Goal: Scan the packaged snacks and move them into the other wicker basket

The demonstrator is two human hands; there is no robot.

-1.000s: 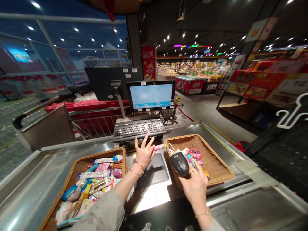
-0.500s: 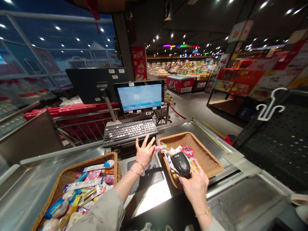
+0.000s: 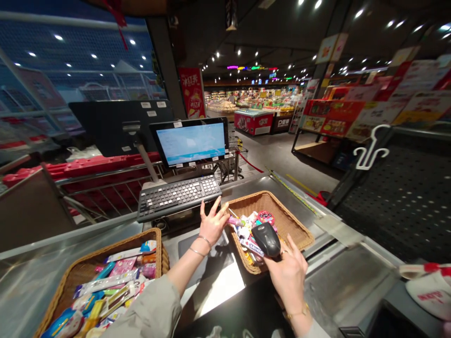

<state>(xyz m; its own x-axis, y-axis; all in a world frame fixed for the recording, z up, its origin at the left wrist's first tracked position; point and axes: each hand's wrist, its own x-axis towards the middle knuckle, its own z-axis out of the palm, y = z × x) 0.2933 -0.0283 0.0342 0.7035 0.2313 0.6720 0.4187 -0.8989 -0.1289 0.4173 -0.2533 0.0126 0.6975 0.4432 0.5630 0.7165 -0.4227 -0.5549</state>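
My left hand (image 3: 213, 227), with a silver bangle at the wrist, pinches a small pink tube with a green end (image 3: 235, 221) at the left rim of the right wicker basket (image 3: 299, 224). It looks like a sweet, but its exact kind is unclear. My right hand (image 3: 288, 271) grips a black handheld barcode scanner (image 3: 266, 238), its head over the basket's near side. Beneath and around the scanner lie colourful packets and a round red pack with a face (image 3: 266, 217). The scanner's handle is mostly hidden by my fingers.
At left, another wicker basket (image 3: 159, 251) holds many small packaged items. A keyboard (image 3: 179, 195) and lit screen (image 3: 192, 143) stand behind my left hand. A white hanger (image 3: 369, 149) hangs on the black perforated panel at right. The metal counter (image 3: 352, 274) runs along the right.
The view has turned right, so the surroundings shift left in the picture. The pink tube now sits slightly lower against the basket's contents. Both hands keep their grips.
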